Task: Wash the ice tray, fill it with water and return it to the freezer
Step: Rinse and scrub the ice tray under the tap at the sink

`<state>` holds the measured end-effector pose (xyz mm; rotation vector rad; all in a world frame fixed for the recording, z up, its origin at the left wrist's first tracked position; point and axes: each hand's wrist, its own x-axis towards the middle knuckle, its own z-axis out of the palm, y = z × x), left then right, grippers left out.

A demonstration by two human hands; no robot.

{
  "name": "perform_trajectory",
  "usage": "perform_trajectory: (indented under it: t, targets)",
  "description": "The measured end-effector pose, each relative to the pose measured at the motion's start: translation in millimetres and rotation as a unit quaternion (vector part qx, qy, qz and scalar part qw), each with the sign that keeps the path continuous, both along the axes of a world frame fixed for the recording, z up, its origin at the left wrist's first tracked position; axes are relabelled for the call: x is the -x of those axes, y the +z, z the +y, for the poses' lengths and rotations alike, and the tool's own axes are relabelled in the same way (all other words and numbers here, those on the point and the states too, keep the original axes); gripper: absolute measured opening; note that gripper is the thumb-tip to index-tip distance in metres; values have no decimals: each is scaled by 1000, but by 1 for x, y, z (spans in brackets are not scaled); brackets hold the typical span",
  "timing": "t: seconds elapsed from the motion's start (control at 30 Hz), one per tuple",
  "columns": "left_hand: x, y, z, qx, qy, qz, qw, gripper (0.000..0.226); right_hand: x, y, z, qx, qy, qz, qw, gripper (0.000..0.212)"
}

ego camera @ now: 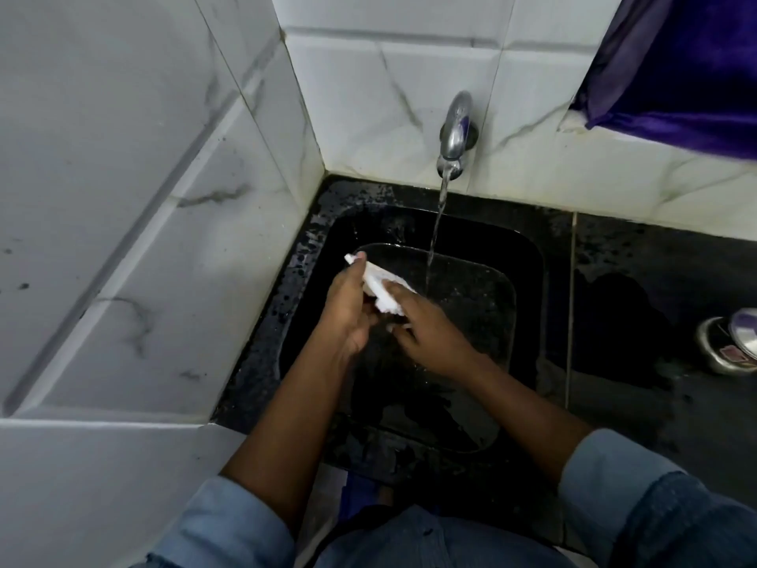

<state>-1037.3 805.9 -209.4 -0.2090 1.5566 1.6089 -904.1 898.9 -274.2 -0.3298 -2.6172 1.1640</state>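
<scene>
Washing step: white ice tray (383,291) held tilted over black sink (530,260), just left of the tap (456,125) stream. Left hand (348,311) grips far end, right hand (428,327) near end. Next, probably: shift tray under stream.

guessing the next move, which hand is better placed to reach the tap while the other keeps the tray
Right, probably. The right hand lies nearer the tap and its stream. The left hand grips the ice tray at its far end, fingers wrapped round it, and could likely hold it alone.
</scene>
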Motion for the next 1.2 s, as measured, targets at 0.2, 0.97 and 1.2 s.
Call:
perform_trajectory:
  t: [0.2,0.97,1.2]
  targets:
    - [-3,8,13,40,-128,69,989,26,2,0,15,366,-211,66,904,41]
    - [21,-57,65,97,-185,128,969,42,29,-3,94,637,-336,38,692,35]
    - [20,-70,73,72,-94,32,992,60,39,-7,91,489,-321,-7,811,29]
